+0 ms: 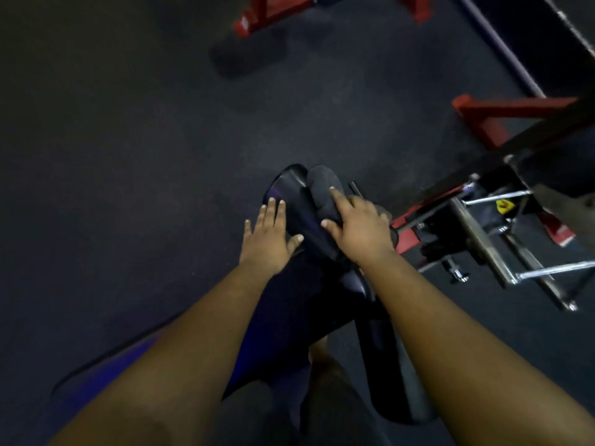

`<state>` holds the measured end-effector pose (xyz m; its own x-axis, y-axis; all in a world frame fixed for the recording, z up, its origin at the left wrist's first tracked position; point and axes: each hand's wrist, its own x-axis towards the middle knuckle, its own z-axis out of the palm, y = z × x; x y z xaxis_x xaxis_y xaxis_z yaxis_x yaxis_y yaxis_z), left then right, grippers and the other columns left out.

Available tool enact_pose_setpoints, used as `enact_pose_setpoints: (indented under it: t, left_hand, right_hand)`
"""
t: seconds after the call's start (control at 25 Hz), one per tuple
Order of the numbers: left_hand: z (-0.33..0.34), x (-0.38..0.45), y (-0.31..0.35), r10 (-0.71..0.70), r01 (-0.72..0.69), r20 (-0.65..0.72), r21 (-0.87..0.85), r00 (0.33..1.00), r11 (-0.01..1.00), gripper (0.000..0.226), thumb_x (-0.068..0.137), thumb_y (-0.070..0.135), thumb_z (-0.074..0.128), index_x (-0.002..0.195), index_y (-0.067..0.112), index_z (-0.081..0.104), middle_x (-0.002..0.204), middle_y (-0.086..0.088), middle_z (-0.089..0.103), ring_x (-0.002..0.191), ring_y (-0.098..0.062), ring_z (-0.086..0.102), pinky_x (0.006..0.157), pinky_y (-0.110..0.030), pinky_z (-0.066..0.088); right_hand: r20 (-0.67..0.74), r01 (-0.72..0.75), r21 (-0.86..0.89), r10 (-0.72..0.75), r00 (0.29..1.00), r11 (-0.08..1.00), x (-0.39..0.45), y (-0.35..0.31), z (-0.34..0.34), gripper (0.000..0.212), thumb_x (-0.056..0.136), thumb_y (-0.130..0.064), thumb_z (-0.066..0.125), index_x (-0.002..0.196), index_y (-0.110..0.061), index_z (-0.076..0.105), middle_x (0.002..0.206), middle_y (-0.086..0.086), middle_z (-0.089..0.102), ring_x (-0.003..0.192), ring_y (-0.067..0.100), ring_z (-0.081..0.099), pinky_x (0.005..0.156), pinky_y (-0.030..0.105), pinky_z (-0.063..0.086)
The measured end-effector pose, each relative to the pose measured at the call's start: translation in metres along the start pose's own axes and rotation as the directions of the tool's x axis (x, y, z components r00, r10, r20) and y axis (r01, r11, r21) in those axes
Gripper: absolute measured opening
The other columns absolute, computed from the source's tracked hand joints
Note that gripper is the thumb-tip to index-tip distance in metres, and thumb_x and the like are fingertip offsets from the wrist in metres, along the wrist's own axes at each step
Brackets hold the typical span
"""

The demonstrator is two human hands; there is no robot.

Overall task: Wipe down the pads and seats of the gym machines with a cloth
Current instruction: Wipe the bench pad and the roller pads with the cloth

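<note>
Head view: looks down along two bare forearms onto a dark padded seat, dim and slightly blurred.
Left hand (269,235): lies flat with fingers straight and spread on the left edge of the glossy black vinyl seat pad (289,201); holds nothing; judged to steady the pad while the other hand works.
Seat pad: narrow, shiny, runs away from the body toward its rounded far end; bare vinyl shows between the two hands.
Dark grey bunched cloth (323,191): sits on the right half of the pad, at its far end, directly under the right hand.
Right hand (357,225): presses down on the cloth, forefinger stretched out along its top, thumb tucked against its near left side; grip loose, more a push than a clench; judged mid-wipe along the pad.
Red and black steel machine frame (483,201): stands just right of the pad, chrome rods and a small yellow knob (505,205) near it.
Floor (128,140): dark speckled rubber matting, wide bare stretch to the left.
Room: low light; more red steel feet (257,17) at the far top.
</note>
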<state>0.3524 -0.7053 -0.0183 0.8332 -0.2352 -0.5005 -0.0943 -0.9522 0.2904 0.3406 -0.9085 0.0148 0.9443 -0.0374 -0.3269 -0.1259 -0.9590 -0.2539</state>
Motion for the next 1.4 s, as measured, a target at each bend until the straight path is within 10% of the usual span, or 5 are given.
enact_pose_setpoints:
  t: [0.08, 0.36, 0.84, 1.04, 1.4]
  left_hand:
    - [0.007, 0.015, -0.008, -0.041, 0.041, -0.003, -0.084, 0.999, 0.996, 0.084, 0.102, 0.056, 0.039, 0.161, 0.019, -0.008, 0.169, -0.004, -0.014, 0.157, -0.022, -0.006, 0.126, -0.054, 0.005]
    - [0.022, 0.029, -0.003, -0.064, 0.066, 0.020, -0.110, 0.998, 0.992, 0.116, 0.087, 0.066, 0.060, 0.159, 0.017, -0.018, 0.166, -0.006, -0.026, 0.156, -0.021, -0.011, 0.125, -0.055, 0.000]
    - [0.032, 0.040, -0.005, -0.024, 0.024, -0.010, -0.024, 1.000, 0.999, 0.127, 0.080, 0.083, 0.046, 0.153, 0.013, -0.029, 0.160, -0.014, -0.036, 0.153, -0.027, -0.022, 0.121, -0.063, -0.010]
    - [0.032, 0.041, -0.005, -0.037, 0.037, -0.012, -0.067, 0.999, 0.997, 0.128, 0.078, 0.081, 0.052, 0.153, 0.017, -0.030, 0.161, -0.010, -0.036, 0.153, -0.024, -0.021, 0.120, -0.064, -0.011]
    - [0.025, 0.033, -0.006, -0.067, 0.064, -0.016, -0.123, 0.998, 0.990, 0.129, 0.078, 0.073, 0.064, 0.156, 0.021, -0.024, 0.164, -0.001, -0.032, 0.155, -0.017, -0.015, 0.123, -0.060, -0.004]
  right_hand:
    - [0.215, 0.039, 0.021, -0.042, 0.976, 0.999, 0.026, 0.008, 0.023, 0.073, 0.096, -0.067, 0.041, 0.158, -0.044, 0.010, 0.165, 0.004, 0.024, 0.148, 0.033, 0.028, 0.110, 0.061, 0.034]
    - [0.173, 0.132, 0.103, -0.149, 0.974, 0.986, 0.110, -0.031, 0.035, 0.064, 0.097, -0.071, 0.030, 0.154, -0.053, 0.007, 0.169, -0.002, 0.013, 0.149, 0.033, 0.024, 0.107, 0.067, 0.034]
    - [0.099, 0.170, 0.298, -0.208, 0.973, 0.939, 0.044, 0.047, 0.015, 0.056, 0.099, -0.044, 0.053, 0.153, -0.036, 0.039, 0.144, 0.001, 0.053, 0.129, 0.026, 0.051, 0.107, 0.042, 0.042]
    - [0.149, 0.086, 0.026, -0.089, 0.985, 0.996, 0.050, 0.007, 0.039, 0.065, 0.097, -0.065, 0.034, 0.156, -0.048, 0.011, 0.167, 0.001, 0.019, 0.148, 0.031, 0.027, 0.107, 0.063, 0.036]
    - [0.090, 0.220, -0.043, -0.215, 0.972, 0.975, 0.041, 0.000, 0.043, 0.063, 0.098, -0.060, 0.040, 0.155, -0.052, 0.013, 0.166, 0.003, 0.019, 0.147, 0.032, 0.028, 0.099, 0.065, 0.041]
